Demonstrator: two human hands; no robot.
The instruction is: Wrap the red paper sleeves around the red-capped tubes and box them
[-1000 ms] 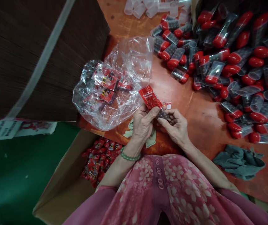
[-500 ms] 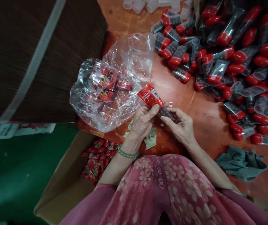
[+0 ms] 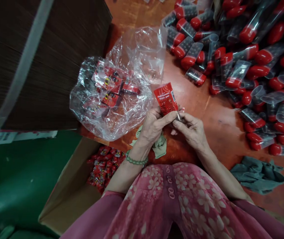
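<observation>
Over the table's near edge, my two hands meet at a red printed packet [image 3: 166,98] with white lettering and a barcode on its side. My left hand [image 3: 153,127] is closed on the packet's lower part, thumb laid across the front. With thumb and fingers pinched, my right hand [image 3: 191,129] grips a small greyish end just below the red part. My fingers hide most of that end. A pale green cloth [image 3: 160,147] lies beneath my left wrist. Left of my hands, a clear plastic bag [image 3: 142,49] holds several red printed packs [image 3: 113,83].
Clear dotted tubes with red ends [image 3: 191,54] are heaped at the right. A dark green cloth [image 3: 257,174] lies near the front right. At lower left stands an open cardboard box [image 3: 64,186] with red packs [image 3: 104,166] inside. A dark strapped carton [image 3: 82,66] rises behind it.
The red packet has turned more upright, showing its lettered face. The dark dotted part that showed between my hands is now mostly covered. My right hand has moved closer to my left thumb.
</observation>
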